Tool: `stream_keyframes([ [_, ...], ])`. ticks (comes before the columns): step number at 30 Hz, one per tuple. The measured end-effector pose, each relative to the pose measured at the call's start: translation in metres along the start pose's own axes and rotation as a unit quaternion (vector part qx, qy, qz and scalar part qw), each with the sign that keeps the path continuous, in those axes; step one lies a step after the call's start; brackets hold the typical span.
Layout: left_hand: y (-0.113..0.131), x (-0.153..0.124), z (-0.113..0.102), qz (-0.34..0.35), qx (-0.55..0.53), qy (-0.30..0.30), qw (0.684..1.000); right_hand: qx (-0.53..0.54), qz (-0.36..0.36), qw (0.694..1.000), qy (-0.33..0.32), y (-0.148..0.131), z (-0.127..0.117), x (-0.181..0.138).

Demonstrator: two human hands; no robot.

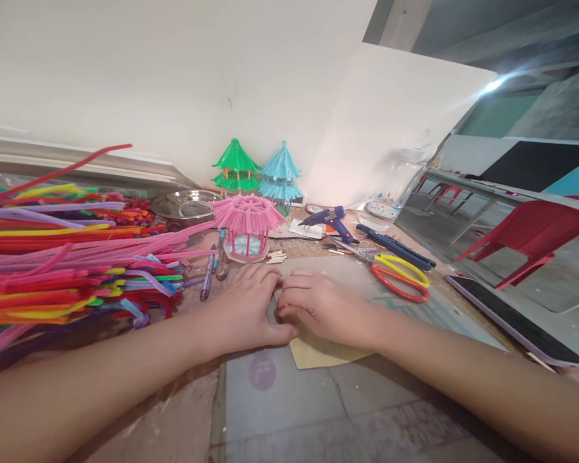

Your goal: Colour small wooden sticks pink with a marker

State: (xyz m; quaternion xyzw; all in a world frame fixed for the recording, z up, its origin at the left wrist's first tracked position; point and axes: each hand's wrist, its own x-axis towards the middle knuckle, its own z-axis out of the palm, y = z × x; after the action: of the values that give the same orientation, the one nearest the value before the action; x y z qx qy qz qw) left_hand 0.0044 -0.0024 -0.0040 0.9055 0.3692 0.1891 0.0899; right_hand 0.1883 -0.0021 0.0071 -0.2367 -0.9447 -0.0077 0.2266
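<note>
My left hand (251, 308) lies low on the mat, fingers stretched forward and its thumb reaching toward my right hand. Curled at its side, my right hand (325, 305) has its fingers closed at the left edge of a yellow sheet of paper (318, 354). Most of the sheet is covered by that hand and wrist. Just beyond my fingertips stands a pink pipe-cleaner pavilion (248, 218) with a fringed roof, posts and a pale base. Several short wooden sticks (276, 256) lie beside it. The exact contact between fingers and paper is partly hidden.
Bundled pipe cleaners (77, 257) fill the left side. Green (235, 167) and blue (282, 170) pavilions stand by the wall near a metal bowl (186, 206). Rightward lie a glue gun (330, 222), scissors (400, 276), a dark-blue long-handled tool (395, 247) and a phone (516, 318).
</note>
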Motion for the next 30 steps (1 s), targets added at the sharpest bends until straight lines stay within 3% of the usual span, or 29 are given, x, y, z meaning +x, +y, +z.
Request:
stream_keyframes([
  [4,-0.002,-0.001,0.001,0.001,0.005,0.008,1.0,-0.001,0.07,0.997,0.026,0.015,0.0,0.0],
  [7,-0.004,-0.002,0.001,-0.005,0.005,0.01,1.0,0.163,0.196,0.962,0.096,0.027,0.0,-0.001],
  [10,-0.005,-0.003,0.001,0.0,-0.004,0.015,1.0,0.418,0.29,0.844,0.169,0.028,-0.001,-0.001],
  [12,-0.006,-0.004,0.001,0.002,-0.012,0.019,1.0,0.552,0.299,0.761,0.163,0.023,-0.002,0.0],
  [14,-0.006,-0.004,0.001,0.005,-0.019,0.02,1.0,0.628,0.294,0.706,0.141,0.018,-0.003,0.001],
  [16,-0.006,-0.003,0.0,0.01,-0.028,0.026,0.999,0.661,0.293,0.678,0.131,0.014,-0.003,0.002],
  [19,-0.005,-0.002,-0.004,0.025,-0.06,0.067,0.996,0.68,0.288,0.662,0.125,0.012,-0.003,0.002],
  [23,-0.001,-0.002,-0.01,0.041,-0.094,0.16,0.982,0.682,0.267,0.673,0.105,0.011,-0.001,0.001],
  [30,-0.001,-0.004,-0.009,0.071,-0.086,0.192,0.975,0.681,0.257,0.679,0.096,0.009,0.003,0.001],
])
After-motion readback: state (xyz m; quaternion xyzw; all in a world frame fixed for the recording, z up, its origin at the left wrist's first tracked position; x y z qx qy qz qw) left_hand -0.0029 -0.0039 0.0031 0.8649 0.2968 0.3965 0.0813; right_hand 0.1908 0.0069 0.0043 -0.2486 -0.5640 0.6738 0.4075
